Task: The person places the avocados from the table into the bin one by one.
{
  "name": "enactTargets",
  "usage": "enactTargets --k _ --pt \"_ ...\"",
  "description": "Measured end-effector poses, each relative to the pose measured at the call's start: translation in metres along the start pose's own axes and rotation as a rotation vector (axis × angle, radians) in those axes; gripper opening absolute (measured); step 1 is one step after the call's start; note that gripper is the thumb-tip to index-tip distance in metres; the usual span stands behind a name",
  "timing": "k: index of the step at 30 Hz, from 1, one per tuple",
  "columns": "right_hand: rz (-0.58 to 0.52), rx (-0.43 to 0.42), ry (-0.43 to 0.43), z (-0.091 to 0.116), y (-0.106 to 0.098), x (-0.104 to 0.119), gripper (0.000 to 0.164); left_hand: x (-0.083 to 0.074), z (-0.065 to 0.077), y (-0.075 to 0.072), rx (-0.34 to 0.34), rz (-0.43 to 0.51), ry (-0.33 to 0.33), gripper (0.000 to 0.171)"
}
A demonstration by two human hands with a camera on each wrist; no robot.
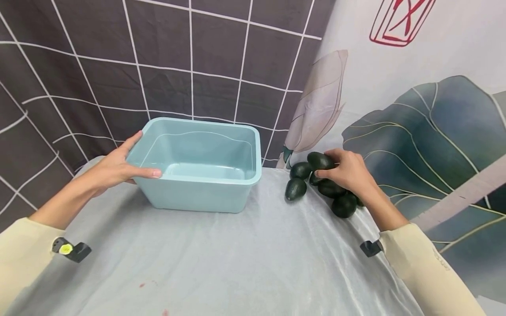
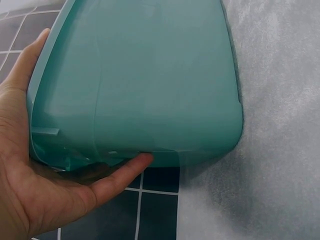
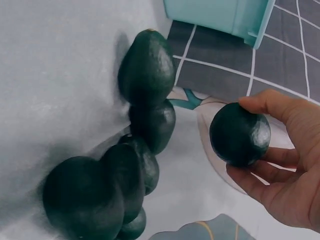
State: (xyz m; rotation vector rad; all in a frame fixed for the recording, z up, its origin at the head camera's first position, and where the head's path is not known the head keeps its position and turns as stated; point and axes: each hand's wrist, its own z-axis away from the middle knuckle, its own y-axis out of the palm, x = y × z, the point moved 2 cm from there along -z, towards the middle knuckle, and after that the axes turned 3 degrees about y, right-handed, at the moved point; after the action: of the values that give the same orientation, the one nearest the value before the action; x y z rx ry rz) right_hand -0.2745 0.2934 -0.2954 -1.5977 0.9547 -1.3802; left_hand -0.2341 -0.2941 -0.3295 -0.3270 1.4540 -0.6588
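Note:
A light blue plastic bin (image 1: 199, 196) stands upright on the cloth-covered table, its inside bare. My left hand (image 1: 112, 169) grips its left end, with the thumb along the front rim and the other fingers at the back corner. In the left wrist view the bin's side wall (image 2: 150, 75) fills most of the picture. To the right of the bin, my right hand (image 1: 351, 174) pinches a dark green avocado (image 3: 239, 134) between thumb and fingertips, lifted above the others. Several more avocados (image 1: 295, 189) lie in a cluster below and around that hand, partly hidden by it.
A pale grey cloth (image 1: 221, 263) covers the table and shows small reddish marks near the front. Behind it hangs a dark curtain (image 1: 166, 48) with a white grid, beside a white one printed with large leaves (image 1: 411, 118). Dark wrist devices (image 1: 81, 252) sit at both sleeves.

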Motion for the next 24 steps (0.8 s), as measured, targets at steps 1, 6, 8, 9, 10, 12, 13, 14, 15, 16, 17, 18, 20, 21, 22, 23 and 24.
enactTargets --k 1,6,8,9,10,12,13,14,15,16,17,18,20,21,22,23,24 --pt "-0.004 0.0 0.0 -0.001 0.0 0.002 0.074 0.0 0.0 0.0 0.0 -0.001 0.0 0.135" --pt "-0.02 -0.004 -0.009 -0.005 -0.002 0.013 0.074 0.001 -0.001 -0.001 0.006 0.007 0.0 0.135" --pt "-0.024 -0.01 -0.018 -0.006 -0.003 0.017 0.072 0.0 -0.001 -0.001 0.008 0.01 0.002 0.135" --pt "-0.025 -0.013 -0.024 -0.007 -0.004 0.019 0.071 0.0 -0.001 -0.001 0.008 0.009 0.003 0.135" --pt "-0.026 -0.017 -0.03 -0.007 -0.005 0.021 0.071 0.0 -0.001 -0.001 0.007 0.008 0.002 0.135" --pt "-0.029 -0.026 -0.04 -0.009 -0.006 0.026 0.069 -0.001 -0.001 -0.001 0.005 0.008 0.0 0.135" --pt "-0.028 -0.03 -0.048 -0.01 -0.007 0.028 0.069 -0.001 -0.001 -0.001 0.005 0.009 0.0 0.135" --pt "-0.029 -0.034 -0.053 -0.011 -0.007 0.031 0.068 -0.001 -0.001 -0.001 0.004 0.01 0.0 0.135" --pt "-0.031 -0.039 -0.059 -0.013 -0.008 0.033 0.068 -0.001 -0.001 -0.001 0.003 0.011 0.0 0.135" --pt "-0.034 -0.042 -0.062 -0.014 -0.008 0.036 0.067 -0.001 -0.001 -0.001 0.003 0.013 0.001 0.135" --pt "-0.037 -0.045 -0.066 -0.015 -0.008 0.038 0.066 -0.001 -0.001 -0.001 0.003 0.014 0.0 0.135" --pt "-0.043 -0.048 -0.07 -0.016 -0.008 0.04 0.064 -0.001 -0.001 -0.001 0.003 0.016 -0.001 0.135" --pt "-0.055 -0.054 -0.078 -0.017 -0.008 0.044 0.061 -0.001 -0.001 -0.002 0.002 0.019 -0.001 0.134" --pt "-0.062 -0.055 -0.081 -0.018 -0.008 0.045 0.061 -0.001 0.0 -0.001 0.002 0.02 -0.002 0.134" --pt "-0.067 -0.056 -0.084 -0.018 -0.008 0.047 0.061 -0.001 0.0 -0.001 0.002 0.02 -0.003 0.134" --pt "-0.073 -0.057 -0.087 -0.019 -0.007 0.049 0.06 -0.001 0.0 -0.001 0.002 0.021 -0.003 0.134" --pt "-0.077 -0.058 -0.09 -0.019 -0.007 0.051 0.06 0.0 0.0 -0.001 0.002 0.023 -0.003 0.134"
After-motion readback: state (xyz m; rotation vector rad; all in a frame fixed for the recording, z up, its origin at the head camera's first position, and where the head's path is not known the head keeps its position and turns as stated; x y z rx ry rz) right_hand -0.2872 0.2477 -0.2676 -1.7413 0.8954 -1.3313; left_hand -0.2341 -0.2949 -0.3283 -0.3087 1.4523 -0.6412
